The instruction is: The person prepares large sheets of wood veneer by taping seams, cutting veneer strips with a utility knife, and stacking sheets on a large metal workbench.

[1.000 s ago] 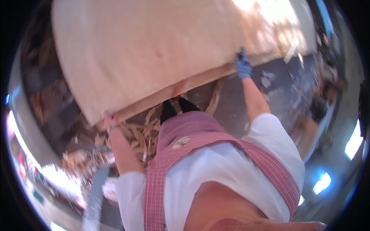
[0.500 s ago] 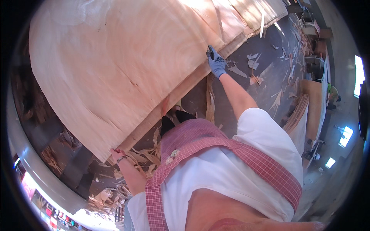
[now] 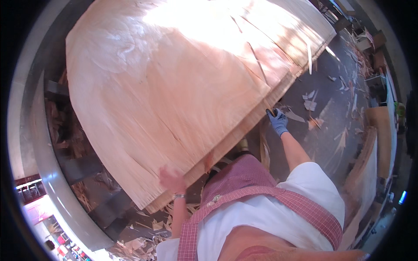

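A large pale wood veneer sheet [image 3: 152, 100] lies on top of a stack [image 3: 237, 135] of similar sheets, its near edge running diagonally in front of me. My left hand [image 3: 172, 179], bare with a band at the wrist, is over the sheet's near edge by the left corner. Its fingers are blurred but look spread, with nothing seen in them. At the stack's side, farther right, is my right hand [image 3: 277, 122] in a blue-grey glove with dark fingertips. Those fingers are curled at the edge; what they grip, if anything, cannot be made out.
Veneer scraps [image 3: 310, 104] litter the dark floor to the right. More shreds [image 3: 137, 248] lie below the left corner. Brown boards [image 3: 378, 130] stand at the far right, and a curved grey metal rim [image 3: 65, 191] runs along the left. A thin pale strip [image 3: 309, 56] hangs over the stack's far edge.
My left hand has left the sheet's corner and moved right, over its surface. My right hand has shifted from the top sheet's edge to the stack's side. The whole view has shifted.
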Available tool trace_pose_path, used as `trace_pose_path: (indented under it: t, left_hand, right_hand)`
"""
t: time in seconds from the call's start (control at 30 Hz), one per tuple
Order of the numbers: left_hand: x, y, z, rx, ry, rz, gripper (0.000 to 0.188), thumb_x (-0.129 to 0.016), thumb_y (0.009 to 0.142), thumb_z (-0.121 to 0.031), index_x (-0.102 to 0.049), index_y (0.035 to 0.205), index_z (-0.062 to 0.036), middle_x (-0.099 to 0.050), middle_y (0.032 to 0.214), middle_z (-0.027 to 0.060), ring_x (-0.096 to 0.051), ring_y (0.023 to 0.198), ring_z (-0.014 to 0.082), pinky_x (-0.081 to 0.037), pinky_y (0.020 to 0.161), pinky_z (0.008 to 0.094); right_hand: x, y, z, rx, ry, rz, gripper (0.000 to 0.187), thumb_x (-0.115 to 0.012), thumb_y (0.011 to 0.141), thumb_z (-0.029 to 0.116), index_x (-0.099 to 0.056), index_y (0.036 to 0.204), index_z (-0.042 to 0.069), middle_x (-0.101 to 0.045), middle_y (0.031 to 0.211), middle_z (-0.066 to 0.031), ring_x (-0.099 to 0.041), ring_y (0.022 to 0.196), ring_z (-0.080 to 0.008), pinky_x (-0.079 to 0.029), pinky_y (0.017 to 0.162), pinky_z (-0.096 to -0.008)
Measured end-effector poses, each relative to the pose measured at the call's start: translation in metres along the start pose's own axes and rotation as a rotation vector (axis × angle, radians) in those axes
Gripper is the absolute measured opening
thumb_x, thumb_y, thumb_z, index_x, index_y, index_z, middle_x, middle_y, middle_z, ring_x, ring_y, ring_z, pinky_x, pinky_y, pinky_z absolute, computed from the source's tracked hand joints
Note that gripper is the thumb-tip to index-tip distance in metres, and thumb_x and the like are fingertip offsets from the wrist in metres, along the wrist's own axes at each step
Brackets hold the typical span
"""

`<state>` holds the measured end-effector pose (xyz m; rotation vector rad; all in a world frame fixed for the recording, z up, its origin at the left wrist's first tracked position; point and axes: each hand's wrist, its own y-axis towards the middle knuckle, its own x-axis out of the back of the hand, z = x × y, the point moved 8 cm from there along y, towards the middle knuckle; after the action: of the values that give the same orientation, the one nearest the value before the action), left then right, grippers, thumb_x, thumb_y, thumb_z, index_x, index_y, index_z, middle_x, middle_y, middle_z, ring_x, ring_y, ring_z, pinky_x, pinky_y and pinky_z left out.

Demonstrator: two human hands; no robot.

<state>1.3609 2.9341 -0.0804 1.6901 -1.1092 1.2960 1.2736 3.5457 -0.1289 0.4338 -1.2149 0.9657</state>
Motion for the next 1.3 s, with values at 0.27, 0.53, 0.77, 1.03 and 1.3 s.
trace_pose_path:
  t: [0.27,0.53,0.77,1.03,1.3]
  left_hand:
    - [-0.071,0.040,-0.128,-0.017,0.135,0.548,0.078,-0.059,0.084,-0.050,-0.030,0.151,-0.0227,-0.030,0.152,0.0253,-0.028,0.141,0.0391,-0.023,0.114,0.0504]
    - [-0.110,0.060,-0.116,0.037,0.199,0.910,0.084,-0.057,0.084,-0.058,-0.024,0.153,-0.0228,-0.022,0.154,0.0276,-0.024,0.143,0.0409,-0.023,0.116,0.0474]
    - [-0.118,0.070,-0.116,0.157,0.212,0.999,0.091,-0.060,0.079,-0.060,-0.021,0.154,-0.0259,-0.018,0.156,0.0263,-0.020,0.144,0.0412,-0.022,0.117,0.0473]
    - [-0.112,0.063,-0.106,0.065,0.104,0.983,0.090,-0.057,0.084,-0.062,-0.019,0.154,-0.0182,-0.019,0.155,0.0262,-0.014,0.146,0.0396,-0.018,0.118,0.0480]
    - [-0.072,0.064,-0.107,0.069,-0.319,0.491,0.073,-0.062,0.085,-0.047,-0.034,0.148,-0.0217,-0.027,0.153,0.0217,-0.025,0.139,0.0434,-0.018,0.116,0.0501]
  right_hand:
    - [0.026,0.025,-0.116,0.020,0.035,-0.118,0.037,-0.072,0.079,0.043,-0.063,0.084,0.007,-0.067,0.081,-0.0166,-0.064,0.079,-0.0387,-0.049,0.067,-0.0472]
    - [0.101,0.015,-0.252,-0.088,0.197,-0.108,0.037,-0.078,0.076,0.031,-0.055,0.071,0.003,-0.055,0.062,-0.0170,-0.049,0.053,-0.0328,-0.043,0.054,-0.0386]
    - [0.213,0.064,-0.321,0.000,0.037,-0.264,0.033,-0.077,0.078,0.029,-0.058,0.071,0.003,-0.054,0.059,-0.0159,-0.047,0.050,-0.0293,-0.043,0.053,-0.0385]
    - [0.259,0.147,-0.186,0.197,0.049,-0.317,0.021,-0.071,0.083,0.028,-0.068,0.086,0.007,-0.064,0.072,-0.0183,-0.064,0.067,-0.0349,-0.048,0.059,-0.0418]
    - [0.106,0.252,0.200,0.533,0.092,-0.218,0.037,-0.055,0.092,0.046,-0.064,0.085,0.011,-0.066,0.068,-0.0119,-0.065,0.062,-0.0264,-0.051,0.053,-0.0394]
